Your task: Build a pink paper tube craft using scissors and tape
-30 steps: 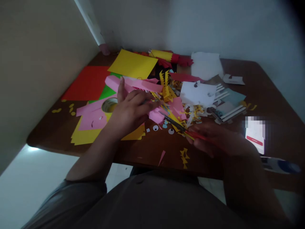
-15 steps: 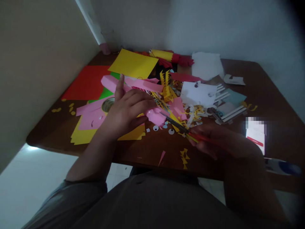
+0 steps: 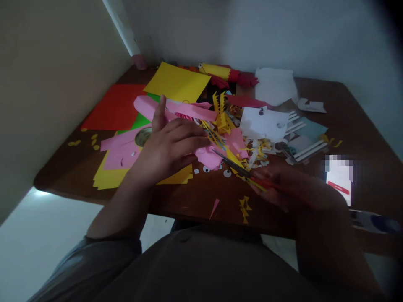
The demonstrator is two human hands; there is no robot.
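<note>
Left hand (image 3: 171,147) grips pink paper (image 3: 206,154) | scissors (image 3: 234,164) at its edge

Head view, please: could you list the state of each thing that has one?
Scissors: blades slightly open, tips at the pink paper.
Pink paper: folded, gripped by left hand.
Right hand: closed on the scissors' red handles.
Yellow sheet: lying flat.
Tape roll: lying flat.

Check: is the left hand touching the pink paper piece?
Touching. The head view shows the left hand closed over the pink paper piece, fingers wrapped on top, with no gap between them.
</note>
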